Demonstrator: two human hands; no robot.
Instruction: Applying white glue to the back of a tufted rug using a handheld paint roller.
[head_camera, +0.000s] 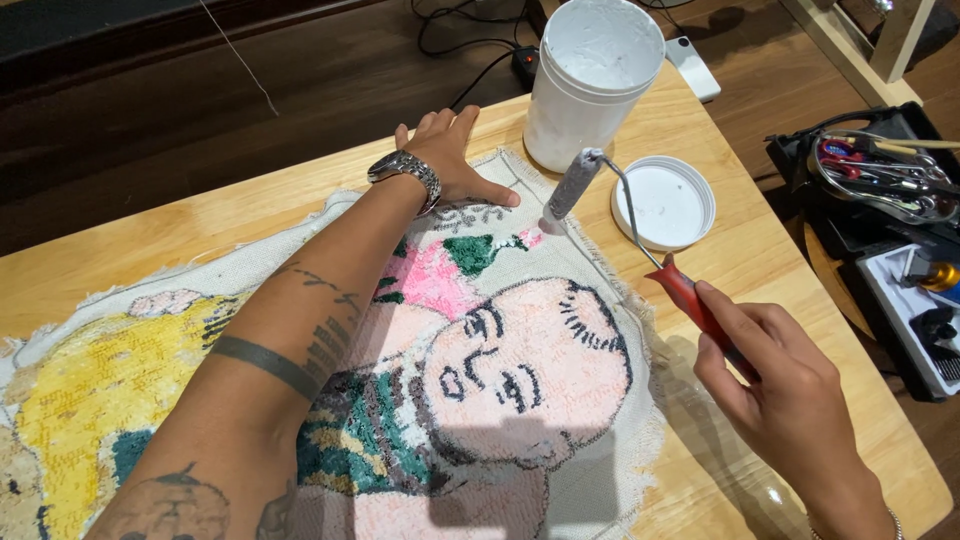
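Observation:
A tufted rug piece (520, 370) with a cartoon picture in pink, green and yellow lies back side up on a wooden table (770, 250). My left hand (445, 160), with a metal watch on the wrist, presses flat on the rug's far edge, fingers spread. My right hand (775, 385) grips the red handle of a small paint roller (575, 185). The roller's grey sleeve touches the cloth near the rug's top right corner. A tall white tub of white glue (590, 85) stands open just beyond the roller, its lid (663, 203) lying beside it.
A black tray of tools (890, 190) sits to the right, off the table's edge. Black cables and a plug (500, 50) lie on the dark floor behind the tub. A white device (695, 68) rests at the table's far corner.

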